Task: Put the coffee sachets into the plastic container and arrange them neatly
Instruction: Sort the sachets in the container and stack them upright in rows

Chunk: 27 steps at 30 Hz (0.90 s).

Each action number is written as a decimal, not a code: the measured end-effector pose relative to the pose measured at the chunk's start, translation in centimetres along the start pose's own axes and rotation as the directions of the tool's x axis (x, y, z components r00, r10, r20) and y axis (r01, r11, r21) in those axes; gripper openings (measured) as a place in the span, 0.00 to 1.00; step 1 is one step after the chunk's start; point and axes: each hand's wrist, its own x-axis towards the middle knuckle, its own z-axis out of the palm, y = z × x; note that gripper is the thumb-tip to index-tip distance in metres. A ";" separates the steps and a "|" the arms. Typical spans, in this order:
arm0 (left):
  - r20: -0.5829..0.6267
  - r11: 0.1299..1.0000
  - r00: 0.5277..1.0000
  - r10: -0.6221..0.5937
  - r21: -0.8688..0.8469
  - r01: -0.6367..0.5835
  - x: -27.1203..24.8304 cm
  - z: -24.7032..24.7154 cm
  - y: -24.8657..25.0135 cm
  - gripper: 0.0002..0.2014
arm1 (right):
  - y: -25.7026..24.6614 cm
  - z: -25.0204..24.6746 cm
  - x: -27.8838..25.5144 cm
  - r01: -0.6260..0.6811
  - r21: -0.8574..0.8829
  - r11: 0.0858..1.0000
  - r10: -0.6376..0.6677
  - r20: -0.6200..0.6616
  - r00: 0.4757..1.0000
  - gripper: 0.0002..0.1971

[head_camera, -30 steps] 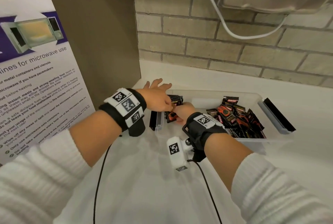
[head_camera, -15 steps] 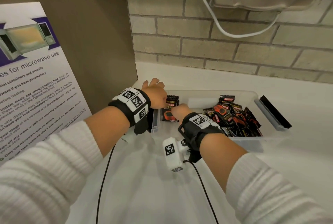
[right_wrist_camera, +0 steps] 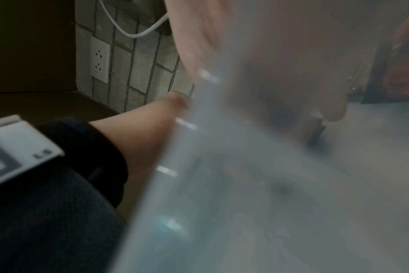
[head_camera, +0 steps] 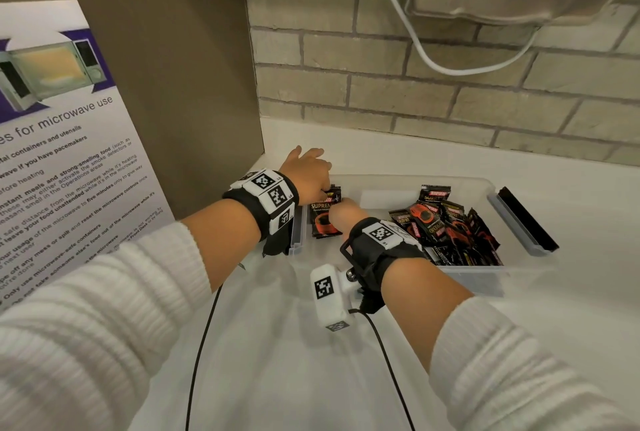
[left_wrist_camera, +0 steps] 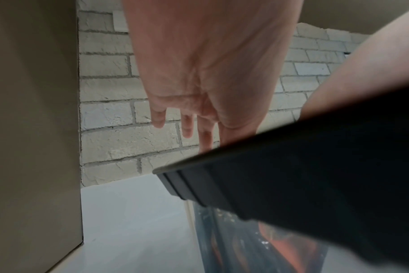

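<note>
A clear plastic container (head_camera: 408,178) lies on the white counter. At its left end a small stack of black and red coffee sachets (head_camera: 323,219) stands against the wall. My left hand (head_camera: 311,174) reaches over that end and pinches the stack's top edge, while its other fingers (left_wrist_camera: 187,127) point straight down. From the near side my right hand (head_camera: 346,215) curls onto the same stack. A loose pile of sachets (head_camera: 446,226) fills the right half. In the right wrist view everything is blurred through the container wall (right_wrist_camera: 222,184).
Black latches hang open at the right end (head_camera: 526,219) and the left end (left_wrist_camera: 292,175). A brown panel (head_camera: 190,66) with a microwave poster (head_camera: 69,153) stands close on the left. Behind runs a brick wall with a white cable (head_camera: 450,66).
Both hands have stayed on the stack and settled it lower against the container's left end. The left hand's fingers are less spread. The pile on the right has not moved.
</note>
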 end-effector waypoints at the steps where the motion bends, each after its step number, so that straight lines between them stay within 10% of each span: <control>1: 0.000 1.000 1.000 -0.004 -0.001 0.004 0.1 0.0 0.0 0.18 | 0.1 0.0 0.0 0.004 -0.018 1.000 -0.004 -0.009 1.000 0.18; 27: -0.025 1.000 1.000 0.008 -0.027 -0.008 -1.2 -0.6 0.0 0.26 | 0.3 0.3 -0.1 -0.066 -0.018 0.998 0.066 0.027 0.997 0.21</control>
